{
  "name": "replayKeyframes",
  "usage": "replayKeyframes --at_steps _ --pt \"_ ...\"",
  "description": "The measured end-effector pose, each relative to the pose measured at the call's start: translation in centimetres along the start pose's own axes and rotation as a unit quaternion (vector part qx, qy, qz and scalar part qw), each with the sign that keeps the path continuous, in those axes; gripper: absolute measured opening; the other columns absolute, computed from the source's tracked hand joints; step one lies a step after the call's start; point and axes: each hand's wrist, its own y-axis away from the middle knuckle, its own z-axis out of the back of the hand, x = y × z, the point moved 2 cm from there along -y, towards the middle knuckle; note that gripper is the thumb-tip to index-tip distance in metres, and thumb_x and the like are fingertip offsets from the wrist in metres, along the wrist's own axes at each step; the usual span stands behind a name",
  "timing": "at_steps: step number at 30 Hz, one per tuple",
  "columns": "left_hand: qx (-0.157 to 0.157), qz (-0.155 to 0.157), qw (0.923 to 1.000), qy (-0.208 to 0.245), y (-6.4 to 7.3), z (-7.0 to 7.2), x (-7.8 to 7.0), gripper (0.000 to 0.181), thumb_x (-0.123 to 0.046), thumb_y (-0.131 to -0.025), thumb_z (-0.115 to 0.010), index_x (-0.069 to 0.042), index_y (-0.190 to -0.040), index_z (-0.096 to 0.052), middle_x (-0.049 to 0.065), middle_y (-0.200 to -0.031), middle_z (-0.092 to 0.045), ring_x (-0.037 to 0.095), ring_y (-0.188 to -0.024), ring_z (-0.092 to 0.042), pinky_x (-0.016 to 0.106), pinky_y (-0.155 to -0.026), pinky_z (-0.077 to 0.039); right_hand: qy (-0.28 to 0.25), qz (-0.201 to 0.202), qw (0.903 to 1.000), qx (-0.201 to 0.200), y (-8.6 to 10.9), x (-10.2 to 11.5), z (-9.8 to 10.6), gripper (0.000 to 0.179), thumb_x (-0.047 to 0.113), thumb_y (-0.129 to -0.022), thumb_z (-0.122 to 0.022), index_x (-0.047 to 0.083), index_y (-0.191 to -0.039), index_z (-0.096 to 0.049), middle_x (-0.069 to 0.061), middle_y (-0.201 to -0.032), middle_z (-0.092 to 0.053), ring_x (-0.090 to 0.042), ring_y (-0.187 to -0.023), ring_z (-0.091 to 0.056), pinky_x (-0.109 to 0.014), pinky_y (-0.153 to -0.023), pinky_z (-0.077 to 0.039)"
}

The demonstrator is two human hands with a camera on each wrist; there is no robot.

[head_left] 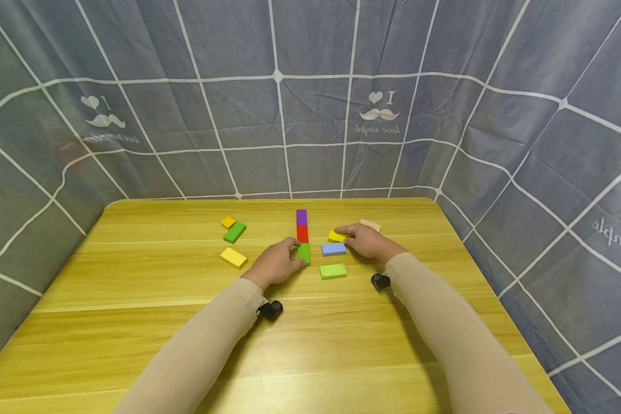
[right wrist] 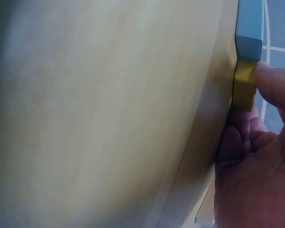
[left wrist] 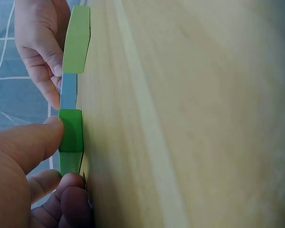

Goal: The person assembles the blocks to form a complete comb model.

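My left hand (head_left: 276, 263) pinches a green block (head_left: 303, 254) between thumb and fingers. That block forms the near end of a straight row, with a red block (head_left: 302, 234) beyond it and a purple block (head_left: 301, 217) at the far end. To the right, my right hand (head_left: 364, 240) grips a yellow block (head_left: 336, 236), its thumb on the block in the right wrist view and its fingers curled at the far end. Just nearer than the yellow block lies a blue block (head_left: 333, 249), and nearer again a light green block (head_left: 333, 271).
On the left of the wooden table (head_left: 310, 356) lie an orange block (head_left: 227, 222), another green block (head_left: 234, 232) and a pale yellow block (head_left: 234, 257). A plain wood-coloured block (head_left: 370, 225) is partly behind my right hand. A grey checked curtain (head_left: 315, 109) surrounds the table's back and sides.
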Motion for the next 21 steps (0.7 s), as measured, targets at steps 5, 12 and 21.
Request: replayKeyframes --at_steps 5,12,21 --pt "-0.001 0.003 1.0 0.0 -0.09 -0.08 0.03 0.06 -0.039 -0.1 -0.073 -0.01 -0.148 -0.054 0.005 -0.109 -0.066 0.023 -0.098 -0.063 0.045 -0.095 -0.054 0.003 0.0 1.0 0.0 0.02 0.0 0.04 0.046 0.015 -0.11 -0.053 0.017 -0.156 -0.053 -0.014 -0.161 -0.051 -0.036 -0.153 -0.042 -0.055 -0.125 -0.036" --pt "-0.002 0.008 1.0 0.001 -0.02 -0.01 -0.05 0.06 -0.04 -0.099 -0.073 -0.01 -0.148 -0.054 0.005 -0.11 -0.067 0.024 -0.099 -0.063 0.045 -0.096 -0.055 0.006 0.007 1.0 0.0 0.0 0.0 0.08 0.046 0.015 -0.11 -0.053 0.015 -0.157 -0.053 -0.015 -0.161 -0.051 -0.037 -0.153 -0.042 -0.055 -0.125 -0.036" --pt "-0.001 0.012 0.9999 -0.001 -0.08 -0.07 0.03 0.062 -0.041 -0.099 -0.073 -0.011 -0.149 -0.053 0.01 -0.121 -0.071 0.029 -0.112 -0.067 0.048 -0.103 -0.054 0.005 0.003 1.0 0.002 0.14 0.1 0.06 0.047 0.014 -0.11 -0.053 0.016 -0.157 -0.052 -0.015 -0.161 -0.051 -0.037 -0.153 -0.042 -0.055 -0.125 -0.036"
